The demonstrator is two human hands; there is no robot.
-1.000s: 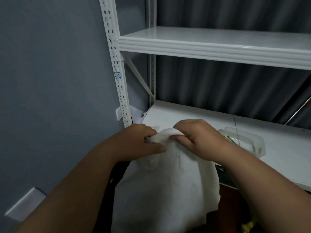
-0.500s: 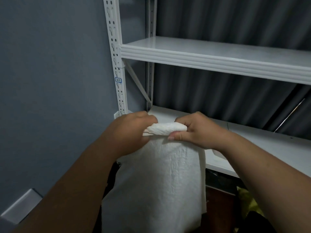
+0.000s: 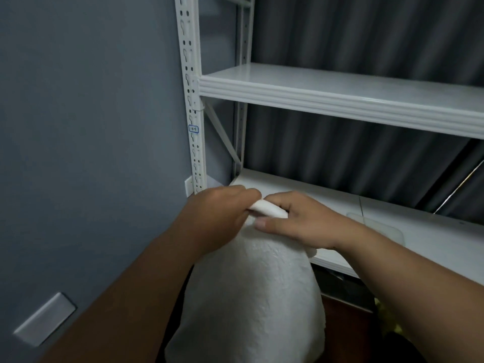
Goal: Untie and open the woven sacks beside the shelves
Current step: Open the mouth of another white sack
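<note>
1. Sack (image 3: 251,297) stands upright directly below both hands, its gathered neck (image 3: 267,208) caught between them; it sits just in front of the lower shelf (image 3: 424,234) and to the right of the white slotted upright (image 3: 192,100).

2. Step in hand, as I judge it: loosening the closure. The neck is twisted or rolled into a short thick wad, and no string or knot shows, so I cannot tell how it is fastened.

3. Left hand (image 3: 222,213) grips the left end of that wad, its fingers curled over the top. Right hand (image 3: 301,221) pinches the right end, thumb pressed along the front of the cloth, fingers (image 3: 277,201) wrapped over from behind.

4. Next move probably calls for turning the two ends against each other to unwind the twist, then pulling the mouth apart. The body hangs slack under the fingers, so one hand should keep hold of the neck.

5. Material: white cloth with a crinkled, pebbly surface, matt and soft. It flares from the narrow neck into a rounded cone.

6. Farther from the fingers: smooth white metal shelving with a ribbed front lip on the upper shelf (image 3: 340,100), a translucent tray (image 3: 379,229) to the right of the right hand, dark pleated curtain (image 3: 366,158) behind, and a plain grey wall (image 3: 91,127) to the left.
</note>
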